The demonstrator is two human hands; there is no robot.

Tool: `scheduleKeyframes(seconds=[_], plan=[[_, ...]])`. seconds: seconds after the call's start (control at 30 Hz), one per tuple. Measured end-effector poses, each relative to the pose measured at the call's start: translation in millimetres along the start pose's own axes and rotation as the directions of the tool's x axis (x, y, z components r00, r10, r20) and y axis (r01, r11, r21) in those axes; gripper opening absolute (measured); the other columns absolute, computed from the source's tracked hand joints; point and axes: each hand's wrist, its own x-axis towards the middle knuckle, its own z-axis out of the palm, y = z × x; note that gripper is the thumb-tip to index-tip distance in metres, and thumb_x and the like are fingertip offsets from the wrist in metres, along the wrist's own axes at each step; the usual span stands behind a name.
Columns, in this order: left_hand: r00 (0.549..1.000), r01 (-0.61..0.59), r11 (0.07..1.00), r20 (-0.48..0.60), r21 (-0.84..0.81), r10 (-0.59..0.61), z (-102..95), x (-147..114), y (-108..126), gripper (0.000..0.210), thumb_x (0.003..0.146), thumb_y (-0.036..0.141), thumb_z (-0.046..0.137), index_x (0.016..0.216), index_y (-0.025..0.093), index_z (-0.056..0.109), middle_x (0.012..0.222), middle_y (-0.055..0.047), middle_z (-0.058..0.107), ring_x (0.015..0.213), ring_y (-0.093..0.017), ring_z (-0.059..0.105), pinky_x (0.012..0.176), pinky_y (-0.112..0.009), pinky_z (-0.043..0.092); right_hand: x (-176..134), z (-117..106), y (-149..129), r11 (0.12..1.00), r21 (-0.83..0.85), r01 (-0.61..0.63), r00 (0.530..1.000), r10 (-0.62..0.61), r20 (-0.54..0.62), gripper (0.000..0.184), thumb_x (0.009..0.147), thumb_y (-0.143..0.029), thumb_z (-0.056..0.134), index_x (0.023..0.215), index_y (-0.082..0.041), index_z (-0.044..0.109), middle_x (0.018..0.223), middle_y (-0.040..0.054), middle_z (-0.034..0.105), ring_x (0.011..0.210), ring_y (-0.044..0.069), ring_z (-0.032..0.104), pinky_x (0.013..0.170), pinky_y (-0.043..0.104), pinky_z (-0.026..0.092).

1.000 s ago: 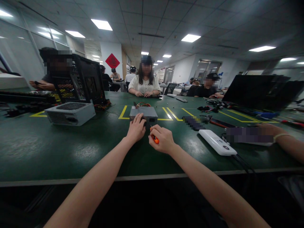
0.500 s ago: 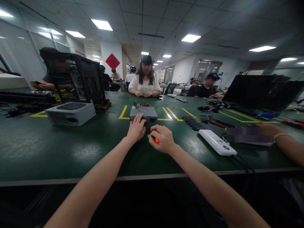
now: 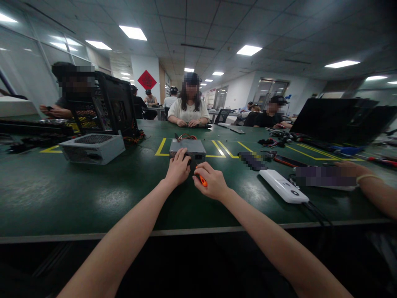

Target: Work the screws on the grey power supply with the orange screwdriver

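A small grey computer power supply (image 3: pixel 194 145) sits on the green table in front of me, its cables bunched at the far side and a socket in its near face. My left hand (image 3: pixel 178 169) grips its near left edge, fingers over the top. Close by on the right, my right hand (image 3: pixel 213 181) is closed around a screwdriver with an orange and black handle (image 3: pixel 202 181). The screwdriver points toward the near face of the power supply. I cannot make out whether its tip touches a screw.
A larger power supply (image 3: pixel 93 148) and an open black computer case (image 3: pixel 113 103) stand to the left. A white power bank-like device (image 3: pixel 284 186) with cables lies to the right, near another person's hand (image 3: pixel 353 170). A person (image 3: pixel 189 105) sits across the table.
My right hand has turned slightly, and more of the orange screwdriver handle shows at another angle. The left hand and the power supply have stayed in place.
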Motion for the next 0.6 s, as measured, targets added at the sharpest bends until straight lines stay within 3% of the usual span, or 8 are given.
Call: scheduleKeyframes(seconds=[0.1,0.3,0.47,0.6], plan=[[1.000,-0.004,1.000,0.002,0.002,0.004,-1.0,-0.1,0.3,0.031,0.079,0.017,0.045,0.109,0.018,0.053,0.143,-0.012,0.031,0.134,-0.026,0.021,0.094,-0.047,0.041,-0.4,0.6,-0.4,0.999,0.036,-0.030,1.000,0.030,0.002,0.016,0.084,-0.031,0.047,0.087,-0.017,0.054,0.091,0.0054,0.058,0.071,0.011,0.054,0.053,0.021,0.037],[1.000,-0.012,1.000,-0.009,0.009,0.012,0.4,0.0,-0.8,0.030,0.079,0.018,0.046,0.108,0.018,0.053,0.143,-0.012,0.031,0.134,-0.027,0.022,0.094,-0.047,0.042,-0.2,-1.0,0.9,0.995,-0.081,0.064,0.997,-0.068,-0.044,0.019,0.083,-0.030,0.048,0.069,-0.019,0.055,0.086,0.0031,0.060,0.064,0.010,0.050,0.061,0.025,0.037],[1.000,-0.008,1.000,-0.003,0.011,0.008,1.0,0.6,-0.7,0.031,0.079,0.018,0.046,0.109,0.018,0.053,0.143,-0.012,0.031,0.134,-0.028,0.022,0.094,-0.048,0.042,-0.2,-0.1,0.6,0.998,0.052,-0.035,0.999,0.036,-0.024,0.016,0.084,-0.032,0.048,0.085,-0.017,0.053,0.088,0.0054,0.058,0.069,0.011,0.053,0.054,0.022,0.038],[1.000,-0.012,1.000,-0.008,-0.002,0.012,0.4,0.3,-0.7,0.031,0.079,0.017,0.046,0.108,0.018,0.053,0.142,-0.012,0.031,0.134,-0.027,0.022,0.093,-0.048,0.042,-0.3,0.3,1.6,1.000,-0.007,-0.006,0.997,0.006,-0.080,0.016,0.084,-0.032,0.050,0.075,-0.019,0.053,0.089,0.0041,0.059,0.066,0.010,0.052,0.056,0.023,0.038]])
